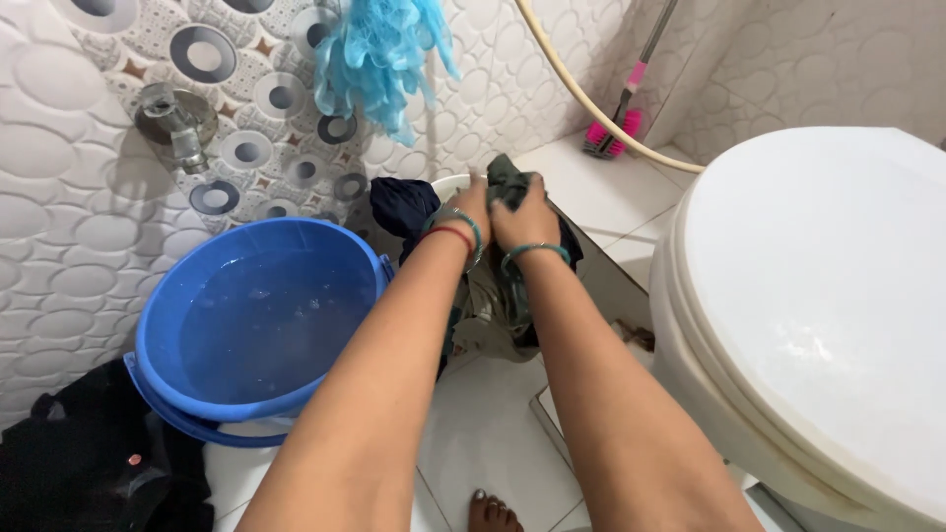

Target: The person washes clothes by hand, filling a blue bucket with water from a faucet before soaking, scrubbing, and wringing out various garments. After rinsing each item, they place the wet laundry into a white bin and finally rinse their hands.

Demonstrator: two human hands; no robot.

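Two hands: left hand [473,209] and right hand [525,219], fingers clamped together on one dark green garment [508,183], bunched over a white basin [450,184] (mostly hidden). One blue bucket [261,320] of water, left. One white toilet [818,315], right.

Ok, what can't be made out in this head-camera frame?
- Fingers of the left hand and right hand: buried in the dark wet cloth they grip.
- White basin: only a bit of rim shows, covered by clothes and hands.
- Blue bucket: its near edge is hidden by the left forearm.
- Pink brush: handle cut off by the top edge.
- Black garment: cut off at the bottom-left corner.
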